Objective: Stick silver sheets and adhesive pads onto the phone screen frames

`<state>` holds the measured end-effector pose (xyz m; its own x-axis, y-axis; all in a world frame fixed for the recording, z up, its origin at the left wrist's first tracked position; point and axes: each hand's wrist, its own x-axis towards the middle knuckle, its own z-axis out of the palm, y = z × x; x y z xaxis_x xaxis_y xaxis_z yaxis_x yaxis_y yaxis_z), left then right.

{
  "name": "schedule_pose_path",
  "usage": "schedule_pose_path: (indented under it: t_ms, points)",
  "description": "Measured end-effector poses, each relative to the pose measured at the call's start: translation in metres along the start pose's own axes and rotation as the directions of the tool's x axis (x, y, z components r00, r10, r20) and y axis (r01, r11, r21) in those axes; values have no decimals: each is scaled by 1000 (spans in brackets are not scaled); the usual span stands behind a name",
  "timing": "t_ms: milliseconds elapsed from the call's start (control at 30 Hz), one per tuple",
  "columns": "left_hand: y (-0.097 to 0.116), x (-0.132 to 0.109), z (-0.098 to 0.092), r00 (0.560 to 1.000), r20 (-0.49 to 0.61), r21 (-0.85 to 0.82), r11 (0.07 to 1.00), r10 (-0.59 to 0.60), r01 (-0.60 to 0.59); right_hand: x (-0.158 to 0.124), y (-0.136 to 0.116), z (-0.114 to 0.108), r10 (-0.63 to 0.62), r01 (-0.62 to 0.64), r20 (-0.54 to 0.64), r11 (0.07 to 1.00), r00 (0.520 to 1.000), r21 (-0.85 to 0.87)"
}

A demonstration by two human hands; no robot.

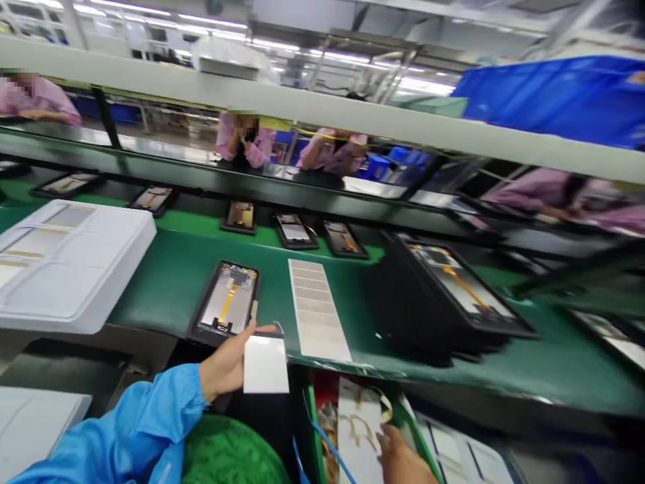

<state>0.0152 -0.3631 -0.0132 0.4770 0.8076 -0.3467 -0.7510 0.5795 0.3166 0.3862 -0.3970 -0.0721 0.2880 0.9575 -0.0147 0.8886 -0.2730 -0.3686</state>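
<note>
Pinching a white sheet (265, 364), the left hand (226, 366) grips it between thumb and fingers (259, 329) pressed together, at the front edge of the green bench (161, 296), just beside a black-framed phone screen (225, 302) with an orange flex cable. The right hand (402, 460) has its fingertips (388, 440) on a smeared film sheet (359, 423) in a green-sided bin (313, 430); whether they grip it, I cannot tell. A strip of beige labels (317, 309), a stack of black-framed panels (443, 302) and a white plastic tray (70, 262) lie on the bench. Co-workers in pink smocks (245, 141) sit beyond.
</note>
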Motion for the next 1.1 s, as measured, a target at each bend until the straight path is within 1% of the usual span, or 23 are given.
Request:
schedule_pose_path:
  t_ms: [67,100,133,167,200,233,300,333,367,400,433,500,533,567,600,667,700,767,833,900,967,1033,1100]
  points:
    - [0,3,3,999,-47,11,1000,10,-10,-14,-5,-1,-90,93,24,983,996,-161]
    - [-2,4,4,998,-69,17,1000,12,-11,-21,-19,-1,-173,168,-13,969,985,-184]
    - [-4,5,5,995,-94,24,1000,17,-14,-27,-40,0,-317,305,-70,941,946,-150]
    - [-7,5,7,992,-121,35,999,29,-25,-33,-66,1,-476,469,-146,879,867,-83]
    - [-10,4,9,987,-154,48,998,53,-46,-39,-93,2,-618,626,-181,780,765,-12]
    - [-12,3,12,979,-187,61,995,86,-76,-44,-120,3,-727,739,-153,673,670,41]
    - [-12,-3,16,961,-230,84,987,156,-140,-53,-167,6,-848,859,-136,504,512,95]
    - [-11,-7,18,955,-230,96,981,188,-170,-56,-184,8,-877,892,-167,437,451,114]
    - [-8,-13,18,950,-219,114,973,224,-203,-57,-197,11,-884,908,-213,395,417,139]
    - [-4,-19,18,940,-207,144,959,270,-244,-58,-206,14,-865,907,-277,383,419,175]
    - [1,-26,16,926,-196,187,939,323,-288,-58,-213,18,-819,883,-337,404,465,237]
    - [11,-40,9,899,-173,294,892,402,-342,-59,-223,26,-664,739,-351,490,660,463]
    - [16,-47,4,893,-168,340,874,418,-346,-59,-228,30,-583,618,-285,514,760,595]
    - [21,-53,-2,889,-171,375,862,426,-341,-58,-233,34,-537,486,-178,512,825,708]
    - [26,-59,-10,883,-187,398,855,431,-333,-57,-239,38,-542,364,-48,493,839,790]
    - [38,-70,-28,836,-267,424,837,480,-345,-51,-252,47,-622,226,142,475,770,850]
    - [46,-76,-38,794,-321,435,825,516,-361,-45,-260,51,-656,238,172,487,735,840]
    - [65,-89,-58,719,-401,466,802,568,-373,-27,-277,60,-700,404,114,529,705,747]
    - [86,-100,-77,695,-419,512,784,584,-351,-7,-296,70,-751,633,7,560,660,534]
    - [105,-108,-92,710,-397,568,763,582,-308,13,-314,82,-820,780,-2,545,573,306]
    - [120,-111,-102,732,-377,616,744,567,-259,28,-327,95,-855,837,44,516,517,182]
    - [129,-108,-106,764,-357,653,729,537,-207,40,-333,106,-872,855,48,488,488,176]
    - [134,-100,-106,814,-307,686,708,493,-170,50,-333,112,-872,841,1,472,489,265]
